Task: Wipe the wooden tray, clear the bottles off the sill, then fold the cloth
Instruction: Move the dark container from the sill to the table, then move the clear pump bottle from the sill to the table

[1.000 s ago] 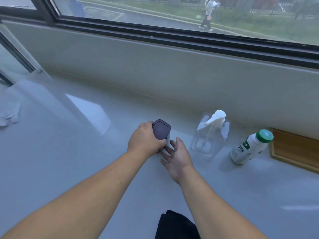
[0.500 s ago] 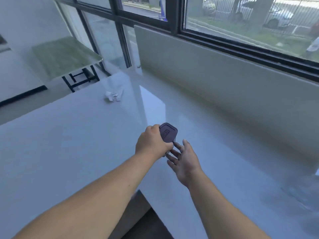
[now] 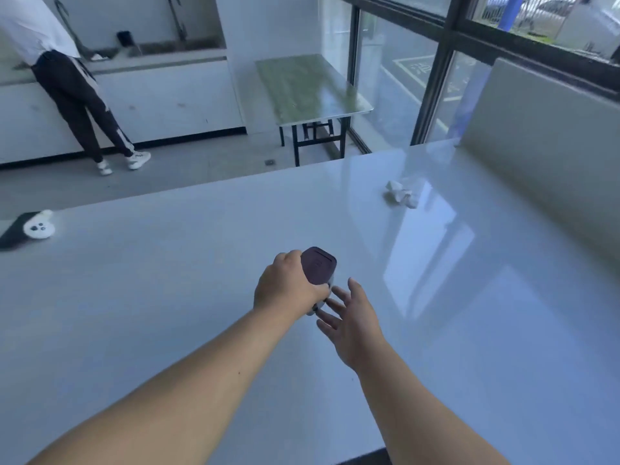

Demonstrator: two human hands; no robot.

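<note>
My left hand (image 3: 285, 285) is wrapped around a bottle with a dark purple square cap (image 3: 318, 266), held just above the wide white sill (image 3: 167, 297). Only the cap and a sliver of the pale body show past my fingers. My right hand (image 3: 352, 322) hovers beside the bottle's lower end with fingers spread, holding nothing. The wooden tray, the other bottles and the cloth are out of view.
A crumpled white tissue (image 3: 401, 194) lies on the sill at the far right. A white controller on a black pad (image 3: 37, 228) rests at the left edge. Beyond stand a green-topped folding table (image 3: 308, 88) and a person at a counter (image 3: 70, 85).
My view has swung left along the sill, so the spray bottle, green-capped bottle and tray have left the frame. My left hand keeps hold of the purple-capped bottle, with my right hand beside it.
</note>
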